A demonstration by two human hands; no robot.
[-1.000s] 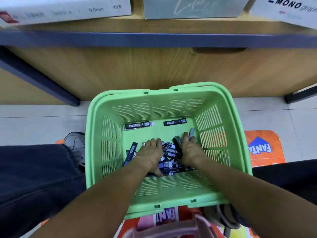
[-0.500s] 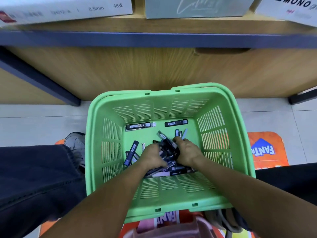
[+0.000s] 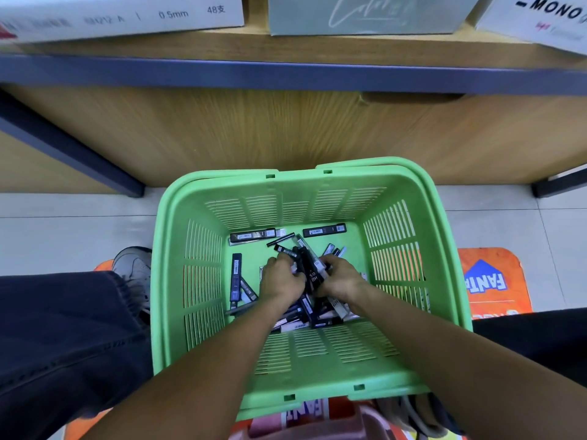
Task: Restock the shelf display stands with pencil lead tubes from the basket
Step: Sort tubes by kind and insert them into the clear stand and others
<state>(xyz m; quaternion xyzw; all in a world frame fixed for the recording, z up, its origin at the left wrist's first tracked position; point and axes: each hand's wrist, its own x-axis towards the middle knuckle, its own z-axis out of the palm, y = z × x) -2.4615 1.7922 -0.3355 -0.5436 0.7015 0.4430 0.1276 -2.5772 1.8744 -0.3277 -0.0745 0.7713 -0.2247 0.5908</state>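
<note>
A green slotted basket (image 3: pixel 317 381) stands on the floor in front of me. Several black pencil lead tubes lie loose on its bottom, among them one by the far wall (image 3: pixel 324 231) and one on the left (image 3: pixel 236 272). Both my hands reach into the middle of the basket. My left hand (image 3: pixel 281 277) and my right hand (image 3: pixel 340 274) curl from either side round one bundle of lead tubes (image 3: pixel 309 269), raised a little above the pile. More tubes lie beneath my wrists, partly hidden.
A wooden shelf with a dark blue front edge (image 3: pixel 286 74) runs across the top; white product boxes (image 3: pixel 120 17) stand on it. My dark trouser leg (image 3: pixel 63 338) and a grey shoe (image 3: pixel 133 268) are left of the basket. An orange floor sticker (image 3: pixel 492 281) lies to the right.
My hands have moved together from flat on the pile and gathered a bundle of tubes between them, lifting it slightly toward the basket's far side.
</note>
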